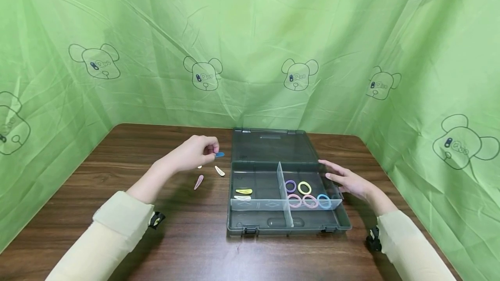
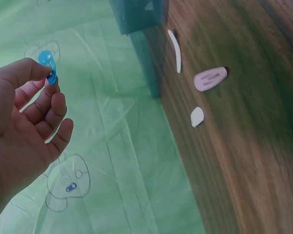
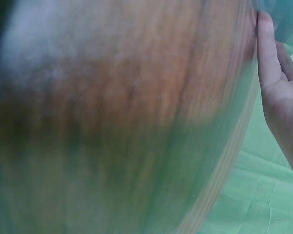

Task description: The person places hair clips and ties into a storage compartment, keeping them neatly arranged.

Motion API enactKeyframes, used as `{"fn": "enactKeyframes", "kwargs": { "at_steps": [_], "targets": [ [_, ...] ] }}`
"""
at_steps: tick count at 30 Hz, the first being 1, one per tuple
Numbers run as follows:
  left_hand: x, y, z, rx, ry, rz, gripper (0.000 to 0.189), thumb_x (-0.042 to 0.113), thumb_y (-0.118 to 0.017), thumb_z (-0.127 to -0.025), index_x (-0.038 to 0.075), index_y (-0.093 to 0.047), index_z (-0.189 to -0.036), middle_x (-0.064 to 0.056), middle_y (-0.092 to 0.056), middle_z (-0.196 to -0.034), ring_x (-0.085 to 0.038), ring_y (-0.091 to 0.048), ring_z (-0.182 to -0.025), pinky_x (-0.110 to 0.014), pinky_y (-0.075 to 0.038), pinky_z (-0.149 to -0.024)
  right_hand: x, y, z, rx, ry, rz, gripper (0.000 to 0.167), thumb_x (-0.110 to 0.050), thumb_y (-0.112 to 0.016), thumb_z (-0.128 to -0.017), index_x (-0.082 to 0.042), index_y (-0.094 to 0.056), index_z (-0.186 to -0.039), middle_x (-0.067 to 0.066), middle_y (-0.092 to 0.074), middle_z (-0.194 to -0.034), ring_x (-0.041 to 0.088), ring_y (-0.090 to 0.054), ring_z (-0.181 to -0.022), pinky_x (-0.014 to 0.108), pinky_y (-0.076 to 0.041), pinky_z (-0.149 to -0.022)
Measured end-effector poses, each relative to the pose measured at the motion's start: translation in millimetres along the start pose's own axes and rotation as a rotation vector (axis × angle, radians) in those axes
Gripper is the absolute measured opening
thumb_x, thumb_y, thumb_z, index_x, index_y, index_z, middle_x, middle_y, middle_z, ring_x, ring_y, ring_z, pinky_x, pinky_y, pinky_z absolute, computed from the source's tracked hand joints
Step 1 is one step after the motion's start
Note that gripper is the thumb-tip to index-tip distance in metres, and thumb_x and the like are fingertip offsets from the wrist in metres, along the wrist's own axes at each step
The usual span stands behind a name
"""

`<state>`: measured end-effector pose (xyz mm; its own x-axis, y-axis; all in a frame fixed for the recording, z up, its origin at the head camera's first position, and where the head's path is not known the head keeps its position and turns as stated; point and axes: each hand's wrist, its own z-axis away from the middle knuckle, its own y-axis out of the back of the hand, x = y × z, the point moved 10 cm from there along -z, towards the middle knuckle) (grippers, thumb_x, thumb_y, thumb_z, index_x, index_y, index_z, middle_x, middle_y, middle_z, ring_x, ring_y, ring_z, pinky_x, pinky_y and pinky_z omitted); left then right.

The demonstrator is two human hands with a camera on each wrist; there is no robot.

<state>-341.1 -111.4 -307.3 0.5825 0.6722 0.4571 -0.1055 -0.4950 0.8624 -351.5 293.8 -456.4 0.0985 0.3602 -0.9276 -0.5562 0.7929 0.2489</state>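
My left hand pinches a blue snap hair clip between thumb and forefinger, raised over the table left of the box. Below it on the wood lie a pink hair clip and a white hair clip; another pale piece is partly covered by the hand in the head view. My right hand rests with extended fingers at the right side of the dark translucent divided box. A yellow hair clip and a white clip lie in its back left compartment.
The back right compartment holds several hair ties, among them a purple one and a blue one. The box lid is folded back behind. Green cloth hangs round the wooden table.
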Motion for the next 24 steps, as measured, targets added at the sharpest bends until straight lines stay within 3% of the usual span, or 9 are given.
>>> {"fn": "enactKeyframes", "kwargs": {
  "at_steps": [8, 16, 24],
  "targets": [
    [17.4, -10.0, -15.1, -0.022, -0.057, 0.009, 0.010, 0.005, -0.060, -0.079, 0.014, -0.057, -0.081, 0.007, -0.054, -0.067, -0.008, -0.048, -0.061, -0.026, -0.042, -0.059, -1, -1, 0.3, -0.006, 0.011, -0.014, 0.058, -0.024, -0.043, -0.101, -0.024, -0.015, -0.152, 0.023, -0.021, -0.151, 0.037, -0.039, -0.129, 0.044, -0.048, -0.090],
    [28.5, -34.7, -32.5, -0.082, -0.111, -0.031, 0.008, 0.010, -0.060, -0.083, 0.017, -0.057, -0.081, 0.009, -0.054, -0.069, -0.007, -0.049, -0.066, -0.025, -0.043, -0.062, -2, -2, -0.1, -0.011, 0.012, -0.011, 0.059, -0.026, -0.043, -0.101, -0.024, -0.014, -0.152, 0.024, -0.024, -0.150, 0.035, -0.044, -0.126, 0.044, -0.048, -0.090],
    [36.4, -57.7, -41.7, -0.155, -0.143, -0.028, 0.009, 0.009, -0.060, -0.085, 0.017, -0.057, -0.082, 0.010, -0.054, -0.066, -0.005, -0.049, -0.062, -0.023, -0.043, -0.061, 0, 1, -0.3, -0.002, 0.005, 0.005, 0.058, -0.027, -0.044, -0.100, -0.026, -0.016, -0.151, 0.021, -0.023, -0.151, 0.034, -0.043, -0.127, 0.045, -0.047, -0.091]
  ]
}}
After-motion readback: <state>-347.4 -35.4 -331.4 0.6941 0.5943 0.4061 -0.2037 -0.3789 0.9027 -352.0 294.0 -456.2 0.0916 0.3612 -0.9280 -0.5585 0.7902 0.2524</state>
